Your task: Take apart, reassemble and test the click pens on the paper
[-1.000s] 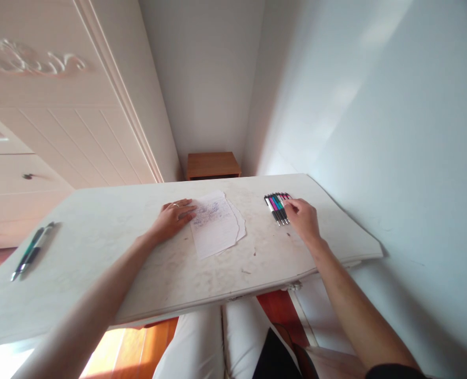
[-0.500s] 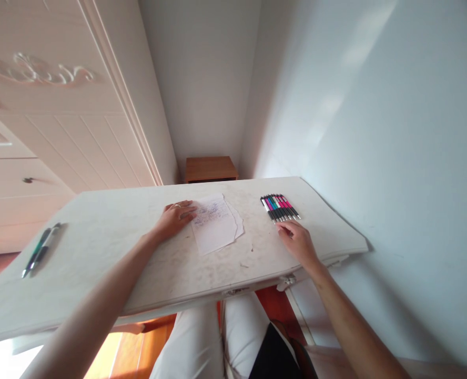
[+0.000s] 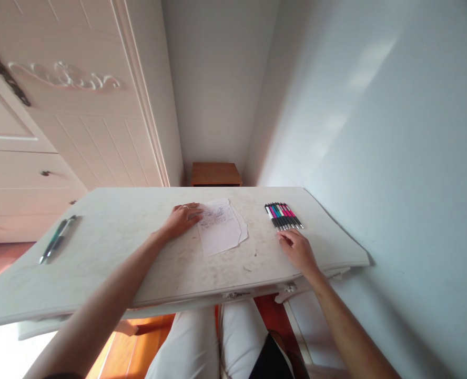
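Observation:
My left hand (image 3: 183,219) lies on the table with its fingers stretched out, the fingertips on the left edge of a handwritten sheet of paper (image 3: 220,239). Another piece of paper (image 3: 243,227) with a ragged edge shows from under that sheet on the right. On the right side of the table, several pens (image 3: 284,216) lie side by side in a row, with white, purple, teal and pink barrels and dark grips. Just below their tips rests my right hand (image 3: 297,249), loosely curved, with a gap between thumb and fingers and nothing visible in it.
Two more pens (image 3: 57,239), one green and one white and dark, lie at the far left of the white table (image 3: 111,247). A pale cabinet (image 3: 111,147) stands behind on the left. A wall (image 3: 395,158) borders the right, and a small wooden cabinet (image 3: 216,172) stands beyond the table.
The view has shifted slightly, so the table and pens appear a little lower and further right. Both hands keep about the same places beside the paper and the pen row.

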Demonstrator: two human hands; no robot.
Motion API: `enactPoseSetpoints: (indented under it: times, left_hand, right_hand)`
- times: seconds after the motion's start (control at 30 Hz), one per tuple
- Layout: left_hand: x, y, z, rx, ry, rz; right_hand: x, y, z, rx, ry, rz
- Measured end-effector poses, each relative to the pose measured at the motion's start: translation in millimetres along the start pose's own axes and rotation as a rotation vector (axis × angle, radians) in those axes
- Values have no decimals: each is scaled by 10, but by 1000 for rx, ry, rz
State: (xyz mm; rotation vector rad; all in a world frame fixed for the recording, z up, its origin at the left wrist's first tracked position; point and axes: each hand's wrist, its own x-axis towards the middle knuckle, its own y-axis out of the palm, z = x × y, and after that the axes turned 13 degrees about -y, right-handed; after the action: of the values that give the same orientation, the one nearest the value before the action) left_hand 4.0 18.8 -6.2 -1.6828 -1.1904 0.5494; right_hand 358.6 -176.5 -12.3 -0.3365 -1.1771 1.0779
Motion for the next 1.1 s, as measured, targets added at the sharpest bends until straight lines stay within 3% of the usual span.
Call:
enactPoseSetpoints:
  times: [1.1]
  left_hand:
    - [31,18,63,6,-9,27]
  right_hand:
    - [-11,-6,-9,47,8,-12]
